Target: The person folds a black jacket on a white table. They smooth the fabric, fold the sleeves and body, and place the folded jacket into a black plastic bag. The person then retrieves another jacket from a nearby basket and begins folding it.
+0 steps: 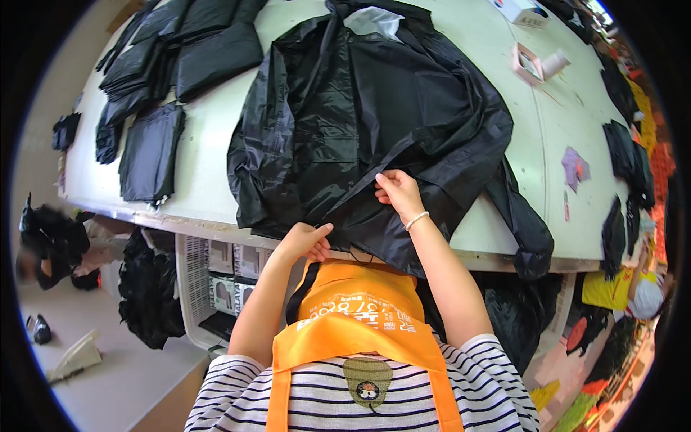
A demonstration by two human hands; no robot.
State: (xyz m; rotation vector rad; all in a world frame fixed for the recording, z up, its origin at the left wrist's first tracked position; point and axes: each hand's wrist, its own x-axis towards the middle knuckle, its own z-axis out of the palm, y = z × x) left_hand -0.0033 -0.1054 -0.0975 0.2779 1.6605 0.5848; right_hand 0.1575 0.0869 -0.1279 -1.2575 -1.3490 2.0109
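On the white table, right in front of the person, a black jacket lies spread out, its collar end away from the body and its hem at the near edge; one sleeve trails off to the right. The step in hand looks like straightening the jacket's front edge and hem. From how the cloth lies, the next move seems to call for drawing that slanting edge flat and lining it up with the hem, keeping a light grip so the slippery cloth does not bunch.

The right hand is nearly closed, thumb and forefinger pinching the slanting front edge, the other fingers curled in. The left hand rests at the hem, half curled, thumb out over the cloth; whether any cloth is caught between its thumb and fingers cannot be told. To the left, a folded black bundle lies apart from the jacket.
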